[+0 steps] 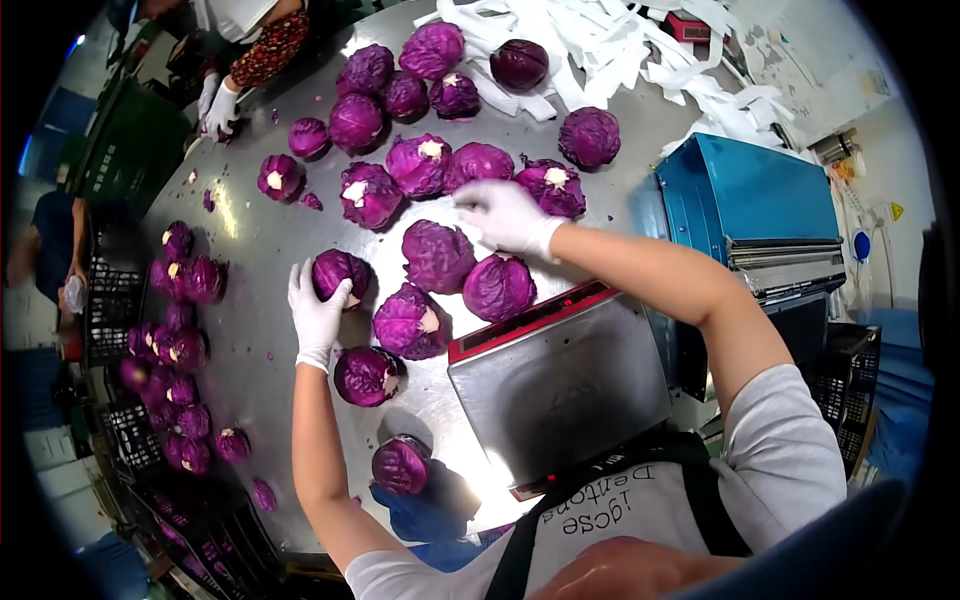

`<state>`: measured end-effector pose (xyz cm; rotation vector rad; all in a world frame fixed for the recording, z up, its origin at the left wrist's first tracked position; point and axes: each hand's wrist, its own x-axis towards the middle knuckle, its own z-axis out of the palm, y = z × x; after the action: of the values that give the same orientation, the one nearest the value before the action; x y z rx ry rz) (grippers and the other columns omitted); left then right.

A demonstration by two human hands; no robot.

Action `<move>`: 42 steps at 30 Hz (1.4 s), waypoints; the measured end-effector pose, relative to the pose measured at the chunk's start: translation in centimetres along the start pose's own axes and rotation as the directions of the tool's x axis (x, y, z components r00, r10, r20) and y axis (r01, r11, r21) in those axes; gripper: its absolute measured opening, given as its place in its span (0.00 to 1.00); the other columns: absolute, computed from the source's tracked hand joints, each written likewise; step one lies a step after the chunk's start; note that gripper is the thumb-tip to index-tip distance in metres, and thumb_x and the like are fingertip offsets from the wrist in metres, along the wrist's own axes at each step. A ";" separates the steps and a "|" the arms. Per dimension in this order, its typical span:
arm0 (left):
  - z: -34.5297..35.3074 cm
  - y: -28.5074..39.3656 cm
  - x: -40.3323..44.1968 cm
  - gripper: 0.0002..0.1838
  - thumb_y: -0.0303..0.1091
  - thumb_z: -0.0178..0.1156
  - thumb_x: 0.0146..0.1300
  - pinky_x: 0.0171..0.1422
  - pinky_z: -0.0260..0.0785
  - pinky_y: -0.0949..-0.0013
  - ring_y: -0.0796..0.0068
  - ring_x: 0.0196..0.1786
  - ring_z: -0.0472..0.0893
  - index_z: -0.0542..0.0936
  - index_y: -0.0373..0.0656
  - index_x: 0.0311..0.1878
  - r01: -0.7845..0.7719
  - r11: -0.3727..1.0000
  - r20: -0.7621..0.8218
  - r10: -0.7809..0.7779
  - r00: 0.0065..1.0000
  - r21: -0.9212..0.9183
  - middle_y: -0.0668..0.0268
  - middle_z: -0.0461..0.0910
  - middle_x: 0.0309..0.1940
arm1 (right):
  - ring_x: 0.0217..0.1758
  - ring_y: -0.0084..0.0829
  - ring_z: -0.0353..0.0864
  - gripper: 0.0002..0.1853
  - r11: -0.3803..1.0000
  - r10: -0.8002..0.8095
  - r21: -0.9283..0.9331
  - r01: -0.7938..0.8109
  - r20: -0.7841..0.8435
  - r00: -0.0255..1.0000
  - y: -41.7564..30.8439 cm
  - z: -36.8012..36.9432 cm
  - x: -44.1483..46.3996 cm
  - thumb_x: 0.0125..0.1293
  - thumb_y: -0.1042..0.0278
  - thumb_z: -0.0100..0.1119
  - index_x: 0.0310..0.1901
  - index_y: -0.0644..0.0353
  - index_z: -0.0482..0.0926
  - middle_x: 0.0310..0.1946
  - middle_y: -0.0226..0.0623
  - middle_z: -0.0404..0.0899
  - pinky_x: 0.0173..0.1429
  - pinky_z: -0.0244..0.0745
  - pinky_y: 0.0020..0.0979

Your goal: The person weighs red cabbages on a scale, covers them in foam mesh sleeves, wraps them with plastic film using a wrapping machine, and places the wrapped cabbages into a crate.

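Note:
My left hand (318, 315), in a white glove, grips a small red cabbage (341, 272) from its near left side, thumb and fingers spread around it. My right hand (508, 218), also gloved, is over the group of cabbages, its fingers loosely bent and apart with nothing visible in them. Just beyond its fingers sits a red cabbage (478, 163); another with a pale cut stem (556, 187) is beside the hand. Nearer me are a large cabbage (438, 256), one by the scale (499, 287) and one with its stem facing right (411, 322).
A metal-topped scale (560, 380) with a red edge stands in front of me. White strips (600, 50) are heaped at the back, and a blue machine (745, 200) stands at right. Several cabbages (187, 345) line the left edge. Another person's gloved hands (218, 108) are at upper left.

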<state>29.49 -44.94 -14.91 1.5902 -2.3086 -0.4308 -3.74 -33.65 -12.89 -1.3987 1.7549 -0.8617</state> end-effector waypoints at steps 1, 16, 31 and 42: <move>-0.2 0.8 0.1 0.38 0.45 0.69 0.56 0.74 0.56 0.56 0.49 0.71 0.62 0.67 0.39 0.68 -0.050 0.998 -0.020 0.049 0.999 -0.037 0.47 0.60 0.69 | 0.53 0.37 0.81 0.20 0.991 -0.126 -0.064 0.115 -0.198 0.972 0.6 -2.0 0.5 0.64 0.55 0.60 0.53 0.58 0.80 0.51 0.44 0.81 0.58 0.73 0.32; 2.9 10.3 3.3 0.31 0.42 0.65 0.60 0.73 0.57 0.57 0.52 0.69 0.66 0.71 0.41 0.65 -0.497 0.850 -0.032 0.500 0.866 -0.172 0.52 0.67 0.66 | 0.57 0.36 0.78 0.53 0.878 0.443 0.164 -0.450 0.078 0.893 11.1 -16.8 2.9 0.49 0.32 0.70 0.70 0.58 0.61 0.59 0.45 0.73 0.50 0.79 0.36; 6.0 14.5 31.0 0.54 0.58 0.71 0.50 0.73 0.58 0.59 0.49 0.71 0.63 0.57 0.36 0.72 -0.366 0.923 -0.407 0.290 0.866 -0.121 0.41 0.60 0.69 | 0.46 0.35 0.79 0.18 0.979 0.027 0.192 0.069 -0.460 0.888 -0.4 -11.3 27.5 0.69 0.56 0.60 0.52 0.62 0.79 0.43 0.39 0.82 0.52 0.77 0.33; 7.1 13.3 25.5 0.44 0.43 0.75 0.48 0.64 0.68 0.66 0.64 0.56 0.79 0.67 0.40 0.67 -0.365 0.714 -0.347 0.180 0.920 -0.598 0.56 0.78 0.56 | 0.66 0.37 0.68 0.33 0.554 0.105 0.824 0.118 -0.210 0.972 -1.0 -10.2 19.3 0.64 0.62 0.61 0.70 0.52 0.64 0.66 0.35 0.66 0.66 0.69 0.39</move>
<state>6.66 -63.84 -13.96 0.8733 -1.8372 -0.7895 -14.84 -52.12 -9.28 -0.6483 1.1598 -1.6495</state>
